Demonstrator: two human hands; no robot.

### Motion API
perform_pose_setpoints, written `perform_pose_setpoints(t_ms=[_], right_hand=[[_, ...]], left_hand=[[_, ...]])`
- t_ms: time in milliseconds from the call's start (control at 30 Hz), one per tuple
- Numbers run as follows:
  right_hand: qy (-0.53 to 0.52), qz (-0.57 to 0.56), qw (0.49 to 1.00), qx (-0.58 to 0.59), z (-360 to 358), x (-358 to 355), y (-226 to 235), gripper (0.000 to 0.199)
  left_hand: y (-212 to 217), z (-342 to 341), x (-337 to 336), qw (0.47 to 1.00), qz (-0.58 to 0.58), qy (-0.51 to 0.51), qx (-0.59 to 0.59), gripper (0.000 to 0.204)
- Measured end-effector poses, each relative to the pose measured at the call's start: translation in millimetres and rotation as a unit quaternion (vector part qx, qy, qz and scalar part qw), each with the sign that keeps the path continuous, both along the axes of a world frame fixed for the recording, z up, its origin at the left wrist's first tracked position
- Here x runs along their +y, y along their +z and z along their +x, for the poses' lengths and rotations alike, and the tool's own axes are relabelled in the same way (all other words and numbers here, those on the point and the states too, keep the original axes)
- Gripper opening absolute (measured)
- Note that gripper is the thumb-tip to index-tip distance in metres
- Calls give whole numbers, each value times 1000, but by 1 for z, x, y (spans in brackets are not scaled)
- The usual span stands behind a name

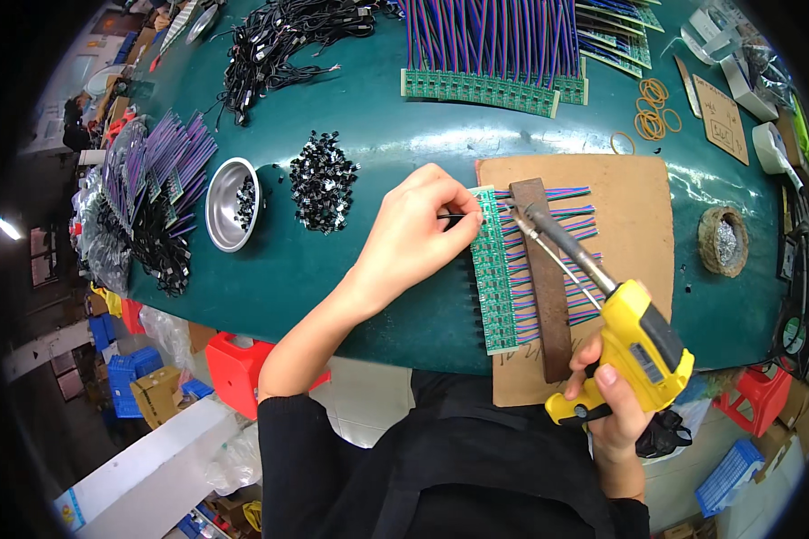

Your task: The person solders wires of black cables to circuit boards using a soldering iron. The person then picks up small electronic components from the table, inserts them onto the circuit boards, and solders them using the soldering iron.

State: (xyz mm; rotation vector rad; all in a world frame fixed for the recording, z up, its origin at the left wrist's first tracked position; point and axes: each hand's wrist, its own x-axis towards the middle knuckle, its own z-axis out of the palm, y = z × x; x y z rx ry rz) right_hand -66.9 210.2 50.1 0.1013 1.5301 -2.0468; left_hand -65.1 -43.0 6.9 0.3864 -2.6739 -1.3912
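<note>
**A:** What is each of your hands doing?

**B:** My left hand (420,229) is pinched on a thin black wire (450,216), fingertips (470,218) closed on it just at the top left corner of the green circuit strip (494,269); my right hand (607,395) is clenched round the grip of the yellow soldering gun (634,346), its metal tip (515,211) pointing toward ten o'clock and meeting the strip's upper end, right beside my left fingertips.

**A:** And where does the strip lie?

**B:** On the brown cardboard mat (629,198), at the near edge of the green table (404,144); striped ribbon wires (571,216) fan out from it toward three o'clock, and a dark wooden bar (548,296) lies across them, touching them.

**A:** What is around you?

**B:** At nine o'clock from my left hand, a heap of small black parts (322,180) and a steel bowl (227,205) just beside it; at twelve o'clock, more green boards with ribbon wires (490,54); at two o'clock, rubber bands (652,112); at three o'clock, a round holder of metal wool (724,241), well apart from the gun.
</note>
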Motion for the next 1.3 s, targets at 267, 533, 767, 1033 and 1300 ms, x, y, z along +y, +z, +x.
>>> perform_pose_setpoints(t_ms=[267,533,767,1033,1300], right_hand=[[43,-1,999,2,3,-8,-10,48],[55,32,998,-15,3,-9,-12,61],[96,63,993,6,1,-8,-7,65],[-14,39,999,15,0,-5,-2,45],[-25,26,999,11,-1,-2,-3,40]], left_hand=[[1,-6,0,999,-27,4,-37,11],[-6,-6,-5,1000,-17,-11,-3,10],[-3,-8,-3,998,-53,-20,-18,10],[-4,-6,-3,999,-43,-15,3,10],[-2,-5,3,998,-53,-18,-1,9]])
